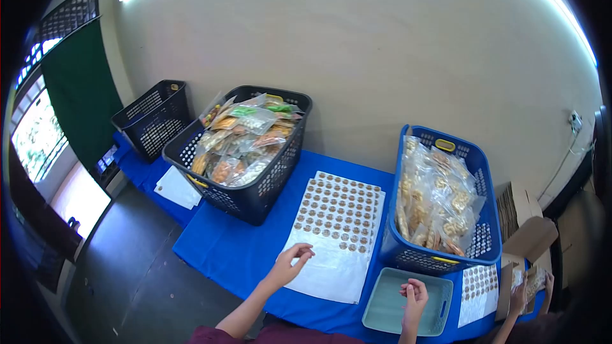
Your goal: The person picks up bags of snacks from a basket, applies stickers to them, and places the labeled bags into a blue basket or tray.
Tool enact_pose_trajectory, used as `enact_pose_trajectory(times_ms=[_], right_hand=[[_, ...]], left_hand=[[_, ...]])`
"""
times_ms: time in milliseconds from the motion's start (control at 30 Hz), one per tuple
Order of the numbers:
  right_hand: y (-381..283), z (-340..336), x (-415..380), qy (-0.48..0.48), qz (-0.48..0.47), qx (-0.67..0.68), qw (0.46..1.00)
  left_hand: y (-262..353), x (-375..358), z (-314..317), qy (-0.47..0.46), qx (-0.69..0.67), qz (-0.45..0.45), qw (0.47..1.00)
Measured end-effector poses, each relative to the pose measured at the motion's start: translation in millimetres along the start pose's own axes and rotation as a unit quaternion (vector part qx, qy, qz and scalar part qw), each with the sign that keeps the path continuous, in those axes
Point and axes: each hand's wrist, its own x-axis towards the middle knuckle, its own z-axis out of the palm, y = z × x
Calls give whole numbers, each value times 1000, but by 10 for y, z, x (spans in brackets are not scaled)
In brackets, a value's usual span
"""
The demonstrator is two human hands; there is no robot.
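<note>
My left hand (290,263) rests with pinched fingertips on the lower left part of a white sticker sheet (338,229) covered with rows of round brown stickers, on the blue table (229,248). Whether a sticker is between the fingers is too small to tell. My right hand (414,296) is raised over the rim of a small pale green tray (389,309), fingers curled, with nothing visible in it.
A black basket (252,197) full of bagged snacks stands at the back left, an empty black basket (153,118) beyond it. A blue basket (475,242) holds clear bags. Another person's hands (529,293) work at a cardboard box (526,229) beside a second sticker sheet (478,290).
</note>
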Motion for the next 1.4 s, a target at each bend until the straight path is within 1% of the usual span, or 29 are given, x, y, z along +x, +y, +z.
enact_pose_trajectory(times_ms=[167,233,267,367,433,567,667,767,867,967,1000,1100,1133,1167,1233,1333,1400], right_hand=[[104,265,17,29,21,25,999],[142,421,14,35,31,33,998],[153,513,7,36,35,35,998],[152,797,-27,25,38,55,997],[135,983,-79,18,37,57,998],[49,1282,-220,20,33,40,998],[69,1375,-313,32,32,24,999],[227,1439,-453,48,46,14,998],[287,1580,-595,54,59,12,997],[318,1746,-767,58,60,10,996],[332,1791,-819,58,59,4,997],[390,1883,-968,58,68,-13,996],[449,1907,-1006,57,75,-17,995],[488,1930,-1045,55,83,-21,995],[512,1996,-1094,38,91,-24,995],[525,2063,-1095,15,83,-14,996],[488,2146,-1064,8,74,-9,997]], left_hand=[[322,312,-849,86,48,60,993],[430,466,-1200,121,68,58,989],[414,558,-1363,142,75,75,984],[447,853,-1800,152,175,109,967],[379,1079,-2066,144,198,124,961],[-110,1540,-2716,111,314,56,941],[-466,1904,-3074,53,352,-1,935],[-724,2343,-3110,-92,464,-76,878],[-985,2711,-2926,-204,521,-87,824],[-1207,2762,-2782,-165,615,-107,764],[-1345,2838,-2798,-189,607,-131,761],[-1059,2786,-2834,-200,609,-143,754],[-1055,2775,-2865,-155,593,-106,783],[-1013,2753,-2862,-106,554,-52,824],[-573,2568,-2824,-5,461,58,886],[-33,2438,-2664,104,355,236,899],[510,2128,-2467,69,204,225,950]])
